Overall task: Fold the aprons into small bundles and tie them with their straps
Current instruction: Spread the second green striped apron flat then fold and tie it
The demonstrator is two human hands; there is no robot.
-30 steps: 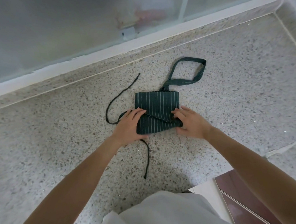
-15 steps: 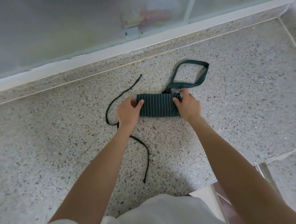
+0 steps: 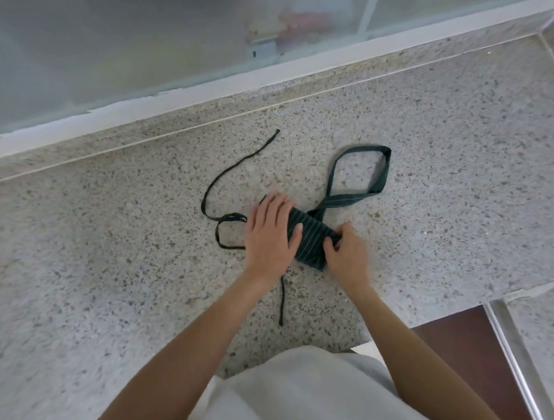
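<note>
Pressing down on a folded green pinstriped apron [image 3: 312, 240], the left hand [image 3: 270, 236] is laid flat with straight fingers over the bundle's left end, while the right hand [image 3: 347, 254] is curled round its near right corner, the cloth gripped between thumb and fingers. The apron is seen as a small, narrow bundle lying askew on the speckled stone counter [image 3: 111, 266], about midway between the near edge and the white frame of a frosted window [image 3: 132, 50].

The neck loop [image 3: 360, 176] is left spread open on the counter beyond the bundle. One thin waist strap [image 3: 235, 170] is trailed off to the left and curled back on itself beside the left hand; the other waist strap [image 3: 282, 302] is seen emerging from under the left wrist toward the near edge.

Folding is judged nearly done, with the tying not yet begun. Several risks are noted. The bundle could spring open if either hand is lifted to reach for a strap, since nothing else holds the layers. The looped left strap could snag or knot when pulled. A tie made too loosely round so thick a roll could slip off its end.
</note>
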